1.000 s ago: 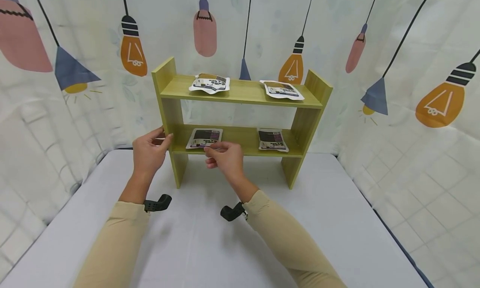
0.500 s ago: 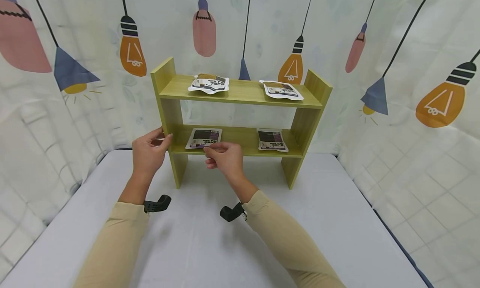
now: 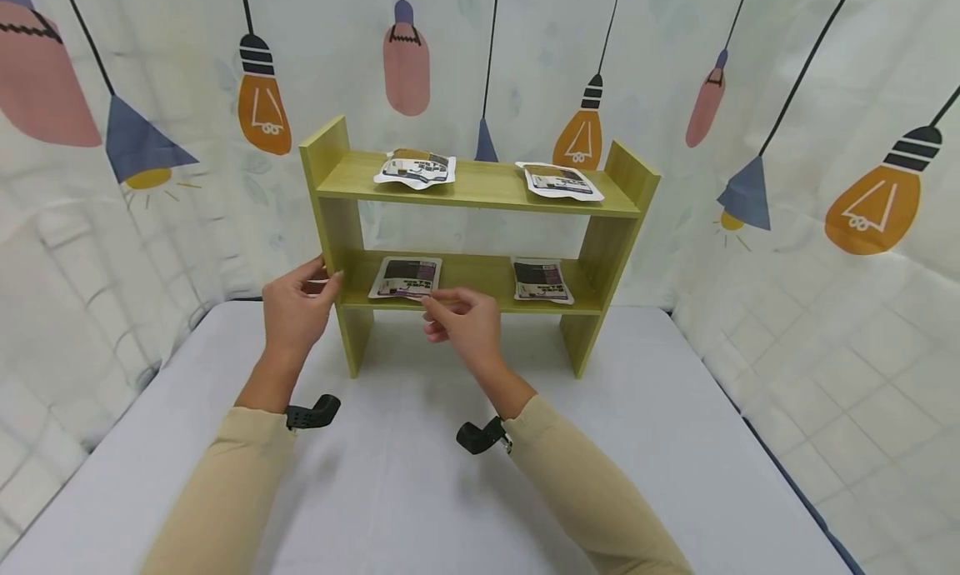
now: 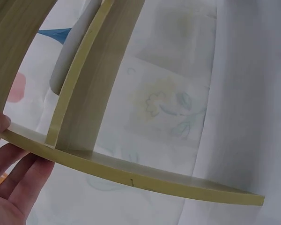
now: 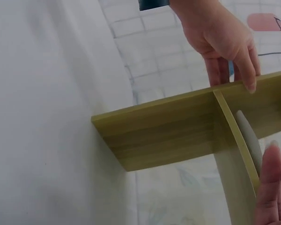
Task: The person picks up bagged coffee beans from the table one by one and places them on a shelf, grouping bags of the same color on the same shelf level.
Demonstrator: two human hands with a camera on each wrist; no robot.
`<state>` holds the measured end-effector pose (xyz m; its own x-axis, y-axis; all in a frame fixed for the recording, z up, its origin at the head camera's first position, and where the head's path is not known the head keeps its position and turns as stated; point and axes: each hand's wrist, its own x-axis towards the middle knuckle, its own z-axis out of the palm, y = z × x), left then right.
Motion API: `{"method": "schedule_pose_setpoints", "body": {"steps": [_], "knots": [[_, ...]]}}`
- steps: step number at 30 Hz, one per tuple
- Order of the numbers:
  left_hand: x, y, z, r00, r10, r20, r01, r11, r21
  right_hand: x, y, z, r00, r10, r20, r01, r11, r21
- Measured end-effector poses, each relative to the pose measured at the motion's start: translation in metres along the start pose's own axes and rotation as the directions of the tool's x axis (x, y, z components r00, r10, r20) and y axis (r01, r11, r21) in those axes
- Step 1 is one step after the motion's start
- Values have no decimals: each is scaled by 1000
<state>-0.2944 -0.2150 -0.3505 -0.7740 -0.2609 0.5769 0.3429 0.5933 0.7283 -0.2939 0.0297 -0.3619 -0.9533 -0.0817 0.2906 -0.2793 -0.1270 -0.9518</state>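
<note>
Partly hidden, left hand [image 3: 295, 311] grips shelf [image 3: 480, 187]; right hand [image 3: 468, 323] loosely curled, empty.

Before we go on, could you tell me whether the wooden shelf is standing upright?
Upright: the wooden shelf stands on both side panels, boards level.

— Where is the shelf [image 3: 480, 193]?
— On the counter [image 3: 420, 475], at the back. Two packets lie on top, two lower down.
— And the hands?
— The left hand [image 3: 294, 311] holds its left side. The right hand [image 3: 467, 322] is in front.
</note>
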Motion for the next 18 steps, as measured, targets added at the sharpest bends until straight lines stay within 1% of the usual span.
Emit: {"method": "schedule_pose_setpoints", "body": {"steps": [5, 11, 14, 18], "knots": [[-4, -5, 3, 999, 28, -26, -28, 1000, 9, -6, 2, -16, 1000, 6, 21, -5, 1000, -13], [-11, -12, 7, 995, 65, -71, -66, 998, -6, -15, 4, -35, 999, 48, 14, -49, 999, 18], [-16, -14, 9, 993, 82, -80, -81, 997, 5, -20, 5, -44, 999, 50, 6, -50, 999, 11], [-24, -17, 12, 991, 112, -75, -111, 994, 24, -26, 7, -59, 999, 34, 0, -34, 999, -14]]}}
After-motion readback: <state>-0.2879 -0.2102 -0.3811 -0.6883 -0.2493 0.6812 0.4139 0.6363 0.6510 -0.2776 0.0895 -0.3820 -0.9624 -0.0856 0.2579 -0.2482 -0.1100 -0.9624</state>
